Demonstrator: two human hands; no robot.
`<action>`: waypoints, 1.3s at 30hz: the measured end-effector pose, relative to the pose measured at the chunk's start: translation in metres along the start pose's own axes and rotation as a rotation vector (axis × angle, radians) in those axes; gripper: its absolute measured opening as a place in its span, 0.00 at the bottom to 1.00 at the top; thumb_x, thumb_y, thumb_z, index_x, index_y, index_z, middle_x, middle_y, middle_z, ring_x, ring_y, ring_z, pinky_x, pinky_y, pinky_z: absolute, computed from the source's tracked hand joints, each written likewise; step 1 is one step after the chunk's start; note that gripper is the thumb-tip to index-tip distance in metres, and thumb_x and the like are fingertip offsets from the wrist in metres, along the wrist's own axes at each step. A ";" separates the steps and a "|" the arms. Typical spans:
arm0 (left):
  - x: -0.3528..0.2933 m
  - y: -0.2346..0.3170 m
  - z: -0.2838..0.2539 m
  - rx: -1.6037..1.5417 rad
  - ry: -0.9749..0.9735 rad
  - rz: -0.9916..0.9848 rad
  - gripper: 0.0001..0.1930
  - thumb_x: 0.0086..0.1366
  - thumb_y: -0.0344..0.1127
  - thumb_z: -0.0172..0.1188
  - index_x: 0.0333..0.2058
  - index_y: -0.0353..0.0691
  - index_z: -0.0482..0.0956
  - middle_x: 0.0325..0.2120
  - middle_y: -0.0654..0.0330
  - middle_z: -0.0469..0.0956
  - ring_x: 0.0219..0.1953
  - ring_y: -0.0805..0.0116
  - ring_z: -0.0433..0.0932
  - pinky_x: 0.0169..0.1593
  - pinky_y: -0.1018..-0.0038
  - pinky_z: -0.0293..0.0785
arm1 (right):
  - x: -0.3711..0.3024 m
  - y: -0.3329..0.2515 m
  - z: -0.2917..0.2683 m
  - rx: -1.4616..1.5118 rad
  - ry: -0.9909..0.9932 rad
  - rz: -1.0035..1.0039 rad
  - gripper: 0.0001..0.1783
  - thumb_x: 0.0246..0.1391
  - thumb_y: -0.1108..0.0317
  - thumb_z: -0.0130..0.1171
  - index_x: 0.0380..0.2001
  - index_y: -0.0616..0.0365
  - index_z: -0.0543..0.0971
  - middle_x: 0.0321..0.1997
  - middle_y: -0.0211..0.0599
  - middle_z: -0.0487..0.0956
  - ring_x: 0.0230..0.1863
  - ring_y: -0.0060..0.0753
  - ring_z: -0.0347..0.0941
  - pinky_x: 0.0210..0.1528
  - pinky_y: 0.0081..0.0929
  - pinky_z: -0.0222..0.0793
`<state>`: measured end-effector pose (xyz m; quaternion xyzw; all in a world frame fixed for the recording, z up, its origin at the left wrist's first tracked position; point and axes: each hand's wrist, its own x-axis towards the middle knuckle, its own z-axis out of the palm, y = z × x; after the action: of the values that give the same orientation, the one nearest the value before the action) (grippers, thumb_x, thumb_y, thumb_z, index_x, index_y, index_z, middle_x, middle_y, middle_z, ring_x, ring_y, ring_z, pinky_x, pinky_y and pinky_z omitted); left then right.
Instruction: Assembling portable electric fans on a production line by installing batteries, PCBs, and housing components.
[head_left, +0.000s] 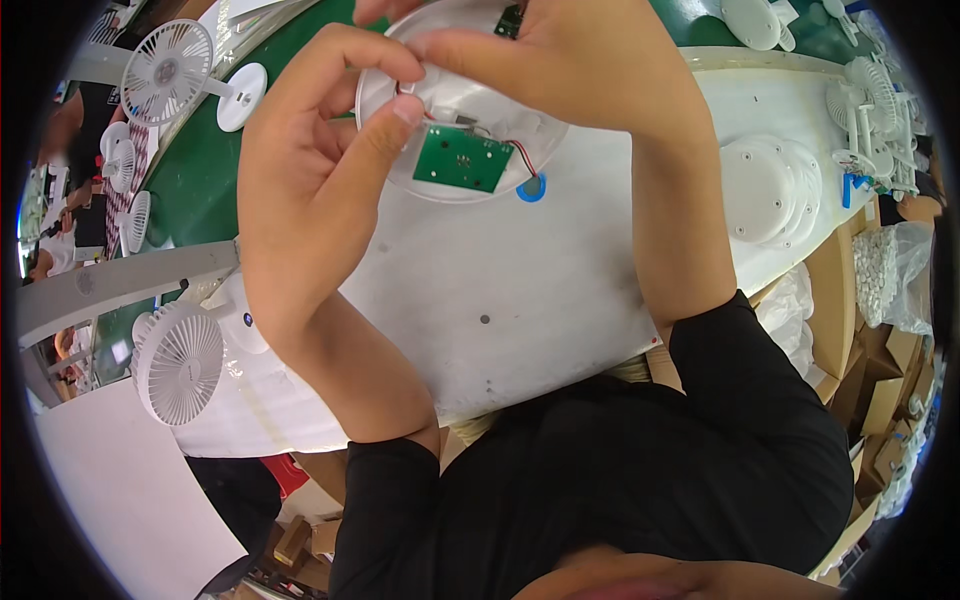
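Near the top of the view, both hands hold a white round fan base [545,135] with its hollow inside facing me. My left hand [305,180] curls around its left side, thumb and index fingertips closed together at a thin wire and small white part inside. My right hand [590,70] reaches over the far right of the base, thumb pressing inside; its other fingers are largely hidden. A green circuit board [462,160] sits at the near side, with red and black wires [523,155] running from it. A second green board [510,20] shows partly beside my right hand.
A blue ring [531,190] shows at the base's lower edge. White discs [765,190] are stacked on the right of the white worktop [520,340]. White fans [180,360] stand at left, with a grey metal bar [130,285] beside them. Cardboard boxes [880,400] lie at lower right.
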<state>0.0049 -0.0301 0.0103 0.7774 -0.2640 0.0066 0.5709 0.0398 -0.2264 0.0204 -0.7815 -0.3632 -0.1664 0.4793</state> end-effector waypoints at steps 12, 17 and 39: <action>0.020 -0.024 -0.018 0.041 0.786 -0.205 0.07 0.61 0.25 0.57 0.39 0.37 0.76 0.22 0.64 0.75 0.19 0.82 0.60 0.22 0.84 0.55 | 0.014 0.023 0.013 0.254 -0.095 0.787 0.13 0.63 0.60 0.55 0.39 0.60 0.76 0.30 0.39 0.79 0.27 0.24 0.74 0.33 0.18 0.71; 0.023 -0.021 -0.021 0.047 0.809 -0.209 0.05 0.62 0.26 0.56 0.37 0.36 0.76 0.22 0.63 0.75 0.19 0.81 0.62 0.23 0.83 0.57 | 0.023 0.057 0.068 0.705 0.279 0.799 0.15 0.63 0.60 0.56 0.41 0.62 0.73 0.34 0.40 0.79 0.29 0.26 0.75 0.32 0.20 0.70; 0.031 -0.026 -0.018 -0.081 0.614 -0.152 0.11 0.63 0.21 0.50 0.42 0.37 0.78 0.26 0.58 0.79 0.23 0.80 0.67 0.26 0.83 0.62 | 0.037 0.039 0.034 0.035 0.208 0.339 0.11 0.51 0.77 0.60 0.39 0.68 0.82 0.31 0.38 0.81 0.31 0.27 0.72 0.38 0.21 0.70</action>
<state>0.0479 -0.0209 0.0030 0.7333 -0.0207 0.1879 0.6532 0.0901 -0.1923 0.0021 -0.8016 -0.1777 -0.1568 0.5489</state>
